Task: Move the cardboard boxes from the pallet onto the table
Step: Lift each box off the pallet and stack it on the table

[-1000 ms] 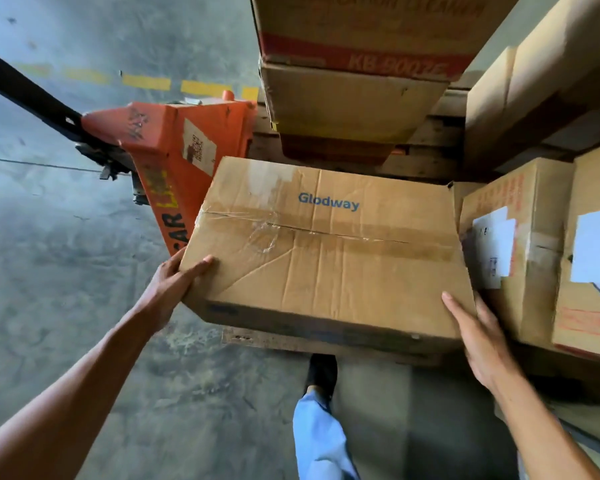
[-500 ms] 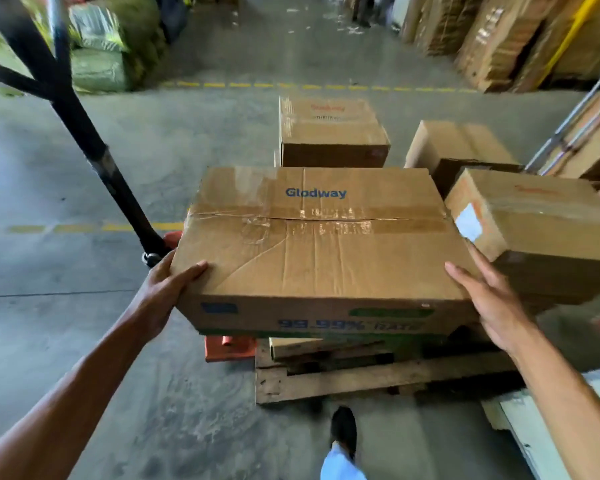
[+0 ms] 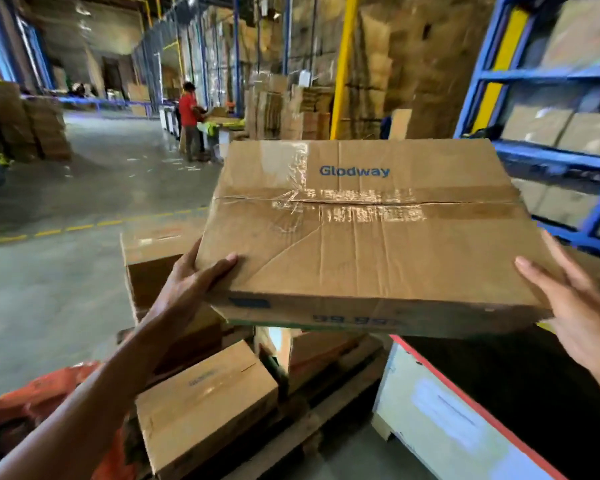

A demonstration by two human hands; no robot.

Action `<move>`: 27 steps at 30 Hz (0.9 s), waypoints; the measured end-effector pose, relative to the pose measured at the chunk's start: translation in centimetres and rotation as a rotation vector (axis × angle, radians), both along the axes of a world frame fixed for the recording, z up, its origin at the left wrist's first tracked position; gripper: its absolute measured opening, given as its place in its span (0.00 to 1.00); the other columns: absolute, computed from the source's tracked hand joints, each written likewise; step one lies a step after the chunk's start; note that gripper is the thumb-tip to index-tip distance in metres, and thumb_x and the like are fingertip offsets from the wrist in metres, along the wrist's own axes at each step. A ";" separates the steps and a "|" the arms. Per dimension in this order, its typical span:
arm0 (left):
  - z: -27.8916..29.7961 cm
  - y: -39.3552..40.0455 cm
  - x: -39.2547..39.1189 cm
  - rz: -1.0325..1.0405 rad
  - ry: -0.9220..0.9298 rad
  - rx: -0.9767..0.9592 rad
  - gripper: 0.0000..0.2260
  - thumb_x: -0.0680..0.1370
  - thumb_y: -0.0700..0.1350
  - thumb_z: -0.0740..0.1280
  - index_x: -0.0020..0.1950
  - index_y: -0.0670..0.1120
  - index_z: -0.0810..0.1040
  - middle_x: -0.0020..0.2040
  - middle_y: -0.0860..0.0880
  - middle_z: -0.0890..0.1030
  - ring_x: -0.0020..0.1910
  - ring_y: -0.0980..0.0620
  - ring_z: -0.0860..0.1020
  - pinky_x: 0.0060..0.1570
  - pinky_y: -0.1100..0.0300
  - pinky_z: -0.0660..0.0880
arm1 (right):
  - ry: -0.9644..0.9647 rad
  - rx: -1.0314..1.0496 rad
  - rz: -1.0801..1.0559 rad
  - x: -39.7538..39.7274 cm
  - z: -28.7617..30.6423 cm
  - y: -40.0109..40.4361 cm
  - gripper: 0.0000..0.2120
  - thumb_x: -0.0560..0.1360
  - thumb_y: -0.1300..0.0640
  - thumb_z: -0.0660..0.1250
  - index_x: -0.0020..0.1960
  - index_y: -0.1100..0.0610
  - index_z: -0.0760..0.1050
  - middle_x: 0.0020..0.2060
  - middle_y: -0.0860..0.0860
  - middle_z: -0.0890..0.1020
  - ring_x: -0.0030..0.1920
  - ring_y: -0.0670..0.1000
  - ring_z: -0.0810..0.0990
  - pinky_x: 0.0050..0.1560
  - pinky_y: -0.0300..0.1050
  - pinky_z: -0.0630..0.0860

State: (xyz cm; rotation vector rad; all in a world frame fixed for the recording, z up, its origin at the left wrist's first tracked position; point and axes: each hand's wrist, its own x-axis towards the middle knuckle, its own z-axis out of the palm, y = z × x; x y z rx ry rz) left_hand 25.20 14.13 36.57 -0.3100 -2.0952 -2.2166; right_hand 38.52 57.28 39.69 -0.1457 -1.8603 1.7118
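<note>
Between the two raised hands, held clear in the air, was one flat cardboard box [image 3: 368,237], brown, printed "Glodway" in blue on its top, its centre seam sealed with clear tape that was wrinkled and glossy, and a diagonal crease running across the near flap. Left hand [image 3: 187,282]: grip closed on the box's near left corner, thumb lying on the top face, fingers hidden under the edge. Right hand [image 3: 575,303]: grip spread wide and pressed flat against the box's right end, fingers extended along the side. Below and left of the held box lay a wooden pallet [image 3: 326,407] on the concrete floor [image 3: 49,289], carrying further cardboard boxes: one long taped box [image 3: 205,407] nearest the camera, another taller box [image 3: 153,268] behind the left hand, others partly hidden beneath the held box. Lower right: a worktop [image 3: 440,410] with white side, red edge and dark top surface, its near corner just beside the pallet; the held box overhung that corner without touching it. Lower left: an orange object [image 3: 42,393], blurred, identity not certain. Right: blue shelving [image 3: 551,157] stocked with cartons. Background: stacked cardboard, a yellow post [image 3: 343,64], and a person in a red top [image 3: 189,116] standing well apart.
</note>
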 end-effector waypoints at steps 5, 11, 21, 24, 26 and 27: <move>-0.4 16.1 -0.3 -0.266 0.004 0.015 0.20 0.71 0.50 0.74 0.62 0.54 0.77 0.54 0.47 0.83 0.53 0.52 0.82 0.51 0.60 0.80 | -0.016 0.014 -0.254 10.5 0.3 12.2 0.49 0.47 0.32 0.79 0.67 0.34 0.70 0.65 0.40 0.77 0.66 0.43 0.74 0.65 0.44 0.68; -0.7 33.1 1.7 -0.461 -0.013 -0.048 0.15 0.74 0.45 0.72 0.59 0.52 0.76 0.47 0.54 0.83 0.41 0.65 0.82 0.34 0.74 0.75 | -0.092 -0.044 -0.455 18.8 0.0 22.9 0.45 0.43 0.29 0.78 0.60 0.28 0.72 0.62 0.42 0.80 0.62 0.50 0.78 0.61 0.53 0.75; 0.6 50.9 -6.4 -0.637 0.002 -0.042 0.24 0.73 0.47 0.72 0.68 0.52 0.71 0.51 0.52 0.81 0.45 0.59 0.81 0.40 0.68 0.75 | -0.117 -0.126 -0.660 15.7 -1.2 34.6 0.32 0.66 0.45 0.74 0.68 0.36 0.69 0.57 0.47 0.81 0.56 0.54 0.80 0.58 0.57 0.76; 1.6 56.8 -12.0 -0.723 0.012 -0.085 0.38 0.59 0.60 0.79 0.66 0.53 0.75 0.55 0.48 0.84 0.54 0.47 0.82 0.56 0.51 0.76 | -0.099 -0.110 -0.715 11.6 -0.9 39.4 0.25 0.71 0.50 0.71 0.65 0.35 0.71 0.57 0.46 0.81 0.56 0.53 0.80 0.56 0.56 0.76; 1.8 61.2 -15.9 -0.746 0.001 -0.080 0.35 0.57 0.59 0.79 0.62 0.53 0.78 0.54 0.49 0.85 0.54 0.46 0.82 0.58 0.48 0.76 | -0.080 -0.108 -0.762 8.5 -0.8 42.7 0.25 0.73 0.52 0.71 0.66 0.36 0.70 0.57 0.47 0.80 0.56 0.53 0.79 0.58 0.56 0.76; 2.1 63.6 -17.8 -0.746 -0.007 -0.078 0.30 0.60 0.56 0.78 0.59 0.52 0.79 0.53 0.49 0.85 0.53 0.47 0.82 0.56 0.50 0.76 | -0.071 -0.118 -0.795 6.8 -0.8 44.5 0.27 0.73 0.53 0.71 0.69 0.38 0.69 0.58 0.48 0.80 0.56 0.53 0.79 0.59 0.56 0.75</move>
